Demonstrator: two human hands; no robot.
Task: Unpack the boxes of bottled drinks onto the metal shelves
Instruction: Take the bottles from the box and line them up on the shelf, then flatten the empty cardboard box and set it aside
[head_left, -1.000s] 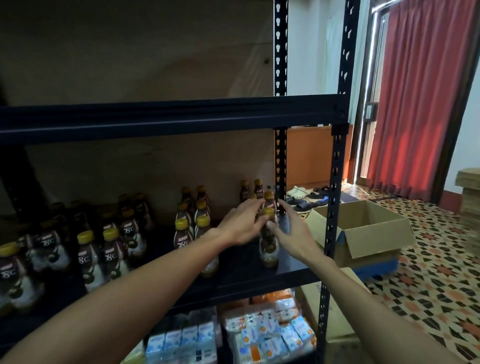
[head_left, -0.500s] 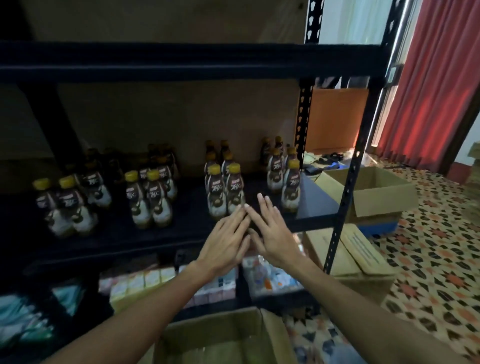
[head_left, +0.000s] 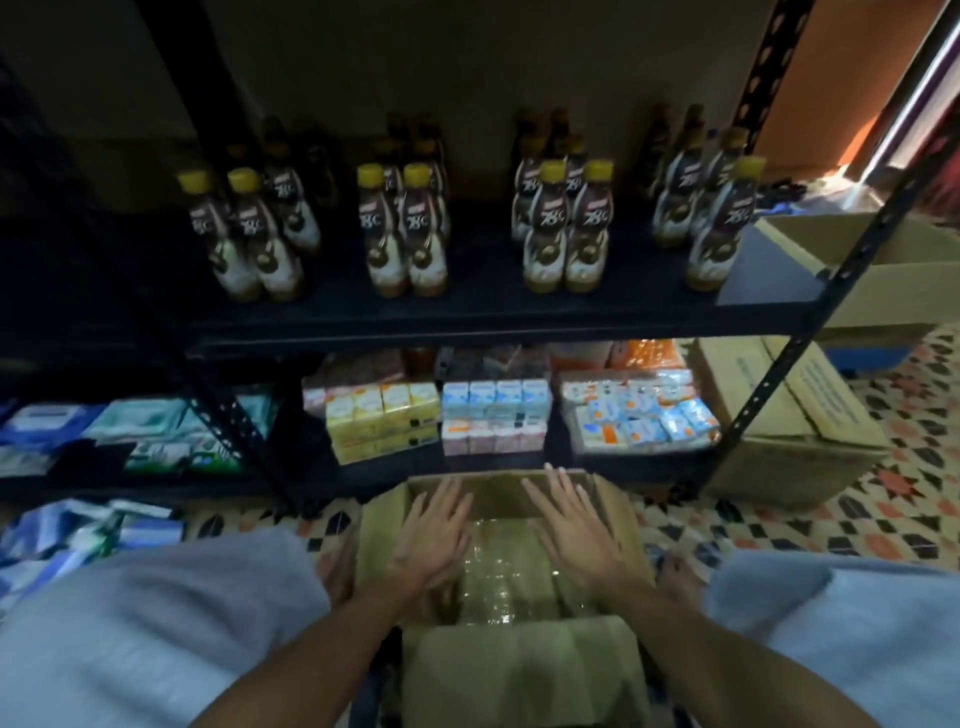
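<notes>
— Both hands over the carton, then? Left hand (head_left: 431, 535) and right hand (head_left: 574, 525), fingers straight, set apart, gripping nothing?

— Yes. They hover palms-down above the open cardboard box (head_left: 498, 488) on the tiled floor (head_left: 857, 499), seemingly poised to reach the shrink-wrapped bottles (head_left: 498, 577) inside. Whether they touch the film, I cannot tell.

— Why is the box there?

— It sits just in front of the metal shelf (head_left: 467, 322), likely so each lift is short.

— And which way do the bottles point?

— In the box, glare hides it. The shelved bottles (head_left: 563, 234) stand upright, long axis vertical, yellow caps up, labels facing outward, in four clusters.
</notes>
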